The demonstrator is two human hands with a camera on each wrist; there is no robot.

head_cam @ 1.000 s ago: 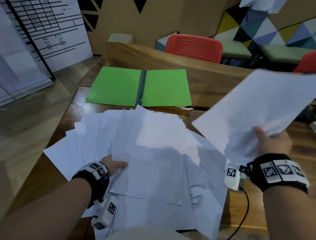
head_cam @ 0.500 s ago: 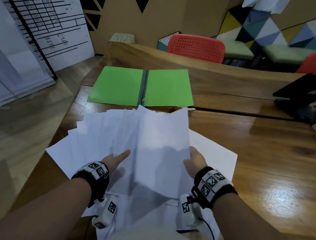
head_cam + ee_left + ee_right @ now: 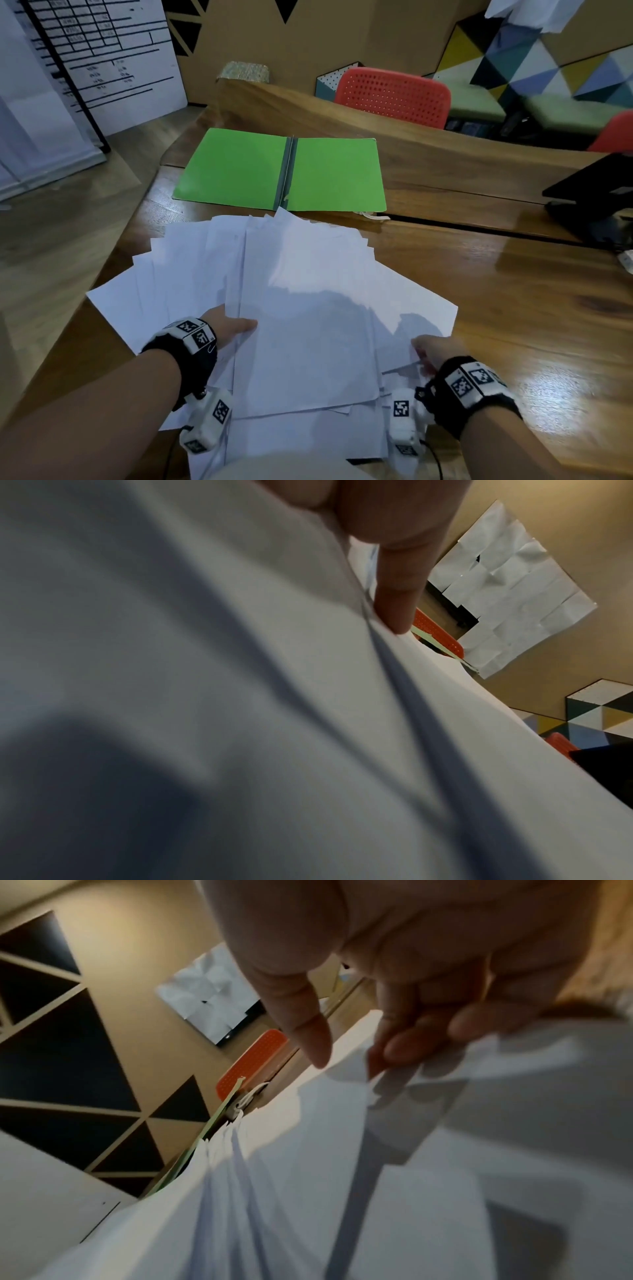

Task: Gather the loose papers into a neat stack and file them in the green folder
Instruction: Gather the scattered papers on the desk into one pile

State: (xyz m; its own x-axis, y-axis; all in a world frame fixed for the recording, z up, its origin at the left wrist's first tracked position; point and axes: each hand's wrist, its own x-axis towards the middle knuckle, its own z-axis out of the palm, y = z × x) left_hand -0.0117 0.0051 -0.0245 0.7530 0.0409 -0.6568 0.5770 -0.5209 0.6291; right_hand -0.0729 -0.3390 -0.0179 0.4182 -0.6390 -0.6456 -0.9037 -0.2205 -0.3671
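Several loose white papers (image 3: 301, 308) lie fanned out on the wooden table (image 3: 513, 325) in front of me. The green folder (image 3: 239, 171) lies open and flat just beyond them. My left hand (image 3: 236, 329) holds the left side of the top sheets; its thumb (image 3: 394, 593) presses on top and its fingers are hidden under the paper (image 3: 240, 696). My right hand (image 3: 426, 353) is at the pile's right side. There its fingers (image 3: 397, 1047) curl on the edge of a loose sheet (image 3: 428, 1150), with the thumb held a little apart.
The table's left edge (image 3: 113, 274) runs close to the fanned sheets. A raised wooden ledge (image 3: 428, 150) stands behind the folder, with a red chair (image 3: 394, 96) beyond it. A black device (image 3: 592, 192) sits at the far right. A white cord (image 3: 373, 216) lies by the folder's corner.
My right hand brought a lifted sheet from the right onto the pile, let it go, then moved to the pile's right edge. My left hand has stayed in place.
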